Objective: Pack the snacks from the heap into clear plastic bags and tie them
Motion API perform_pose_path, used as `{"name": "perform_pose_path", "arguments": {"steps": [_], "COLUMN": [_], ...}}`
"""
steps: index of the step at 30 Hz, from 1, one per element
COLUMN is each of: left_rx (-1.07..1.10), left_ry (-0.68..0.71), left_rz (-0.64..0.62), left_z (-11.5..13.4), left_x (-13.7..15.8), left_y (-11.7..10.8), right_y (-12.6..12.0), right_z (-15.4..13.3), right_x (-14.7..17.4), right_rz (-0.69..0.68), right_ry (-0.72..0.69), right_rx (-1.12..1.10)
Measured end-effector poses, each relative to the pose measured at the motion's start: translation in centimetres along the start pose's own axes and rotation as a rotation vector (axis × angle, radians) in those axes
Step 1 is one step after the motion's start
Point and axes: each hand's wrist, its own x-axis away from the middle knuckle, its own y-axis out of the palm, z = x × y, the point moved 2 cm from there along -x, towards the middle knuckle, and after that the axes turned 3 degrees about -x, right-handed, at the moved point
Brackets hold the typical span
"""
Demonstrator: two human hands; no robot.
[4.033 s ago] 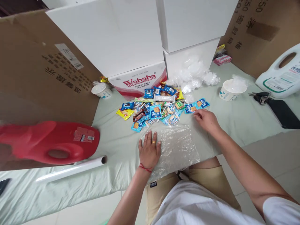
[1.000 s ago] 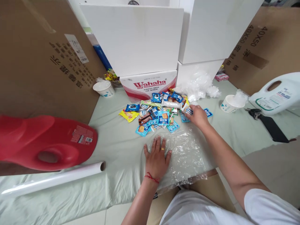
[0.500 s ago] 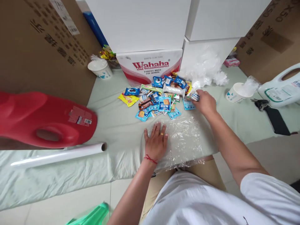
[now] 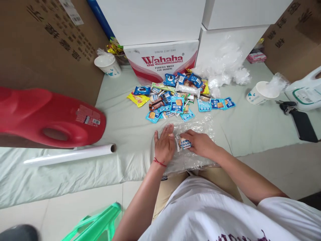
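My left hand (image 4: 165, 143) lies open, its fingers stretched out, on the left part of a sheet of clear plastic film (image 4: 198, 160) at the table's front edge. Over the film, my right hand (image 4: 200, 143) grips a small snack packet (image 4: 185, 143) with blue and white lettering, close beside the left fingers. Beyond both hands lies a heap of wrapped snacks (image 4: 177, 104) in blue, yellow, green and brown wrappers. To its right, a few light-blue packets (image 4: 217, 104) lie in a row.
A Wahaha carton (image 4: 163, 63) backs the heap, with crumpled clear plastic (image 4: 225, 67) beside it. Left are a red jug (image 4: 50, 117), a white film roll (image 4: 72, 154) and a paper cup (image 4: 108, 66). Right are another cup (image 4: 259, 93), keys with a black case (image 4: 304, 125) and a white jug (image 4: 307, 90).
My right hand has moved from the right side of the heap back over the film, carrying the packet. The left hand stays on the film, its fingers now closer together.
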Motion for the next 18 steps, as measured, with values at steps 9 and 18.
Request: {"name": "perform_pose_path", "arguments": {"steps": [9,18], "left_rx": [-0.076,-0.088], "left_ry": [0.014,0.017], "left_rz": [0.013,0.016], "left_z": [0.3,0.4], "left_x": [0.0,0.0], "left_y": [0.0,0.0], "right_y": [-0.9,-0.9], "right_z": [-0.1,-0.7], "right_x": [0.5,0.2], "right_rz": [-0.004,-0.003], "right_ry": [0.024,0.070], "right_rx": [0.027,0.111]}}
